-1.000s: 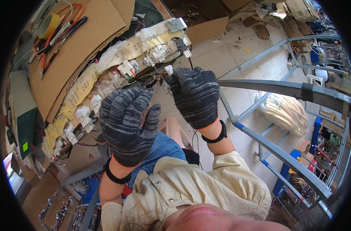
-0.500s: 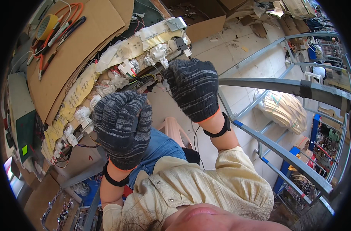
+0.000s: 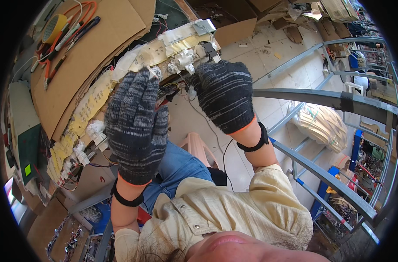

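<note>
My left hand (image 3: pixel 135 126), in a dark striped knit glove, reaches over the bench edge with its fingers stretched out. Its fingertips lie by a small white connector (image 3: pixel 154 72), and the palm side is hidden. My right hand (image 3: pixel 225 94), gloved alike, is closed just below a black clip-like part (image 3: pixel 209 49) at the right end of the taped strip. Its curled fingers hide whatever they hold. Beside its thumb hangs a thin grey cable (image 3: pixel 203 115). Several white connectors (image 3: pixel 95 130) line the yellowish label-taped strip (image 3: pixel 90 102), with loose wires (image 3: pixel 168 94) below.
Brown cardboard (image 3: pixel 107 32) covers the bench, carrying a tape roll (image 3: pixel 55 28) and several pens (image 3: pixel 79 32). A metal frame (image 3: pixel 321 98) stands close at my right. Beyond it lies a plastic-wrapped bundle (image 3: pixel 321 126). A pinkish stool (image 3: pixel 198 148) is below the bench edge.
My left hand has moved forward to the strip, its fingers straightening and covering a white connector. My right hand has shifted slightly right and forward, still closed.
</note>
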`<move>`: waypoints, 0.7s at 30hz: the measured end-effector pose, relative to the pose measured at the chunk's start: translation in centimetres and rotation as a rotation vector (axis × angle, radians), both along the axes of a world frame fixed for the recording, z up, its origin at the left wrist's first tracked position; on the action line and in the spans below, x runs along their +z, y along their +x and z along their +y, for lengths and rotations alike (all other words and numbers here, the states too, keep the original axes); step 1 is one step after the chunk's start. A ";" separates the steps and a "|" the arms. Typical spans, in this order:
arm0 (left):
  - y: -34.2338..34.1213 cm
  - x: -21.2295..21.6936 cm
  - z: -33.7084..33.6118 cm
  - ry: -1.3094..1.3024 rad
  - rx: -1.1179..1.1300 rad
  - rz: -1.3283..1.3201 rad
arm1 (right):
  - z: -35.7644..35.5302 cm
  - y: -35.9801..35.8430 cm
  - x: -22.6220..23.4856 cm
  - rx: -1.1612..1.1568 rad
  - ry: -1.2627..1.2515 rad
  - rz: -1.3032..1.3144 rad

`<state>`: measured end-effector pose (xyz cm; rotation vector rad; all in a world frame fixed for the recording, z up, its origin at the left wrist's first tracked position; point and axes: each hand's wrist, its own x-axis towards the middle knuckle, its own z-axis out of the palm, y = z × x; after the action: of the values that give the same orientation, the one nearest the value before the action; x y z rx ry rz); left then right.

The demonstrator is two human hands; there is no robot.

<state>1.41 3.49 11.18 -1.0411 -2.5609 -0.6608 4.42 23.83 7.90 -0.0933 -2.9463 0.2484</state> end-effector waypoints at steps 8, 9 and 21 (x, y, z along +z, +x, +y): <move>-1.1 -0.3 0.2 -0.095 -0.036 -0.074 | 0.5 -0.1 -0.1 0.039 -0.046 0.054; -1.1 -0.2 0.2 -0.098 -0.034 -0.073 | 0.5 -0.1 -0.2 0.041 -0.050 0.055; -1.7 -0.2 -0.5 -0.119 -0.077 -0.028 | -1.2 1.2 0.0 -0.087 -0.128 0.396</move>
<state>-0.33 3.03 10.96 -1.1822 -2.6229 -0.5519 5.66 22.66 7.88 -0.1678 -2.5261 0.3924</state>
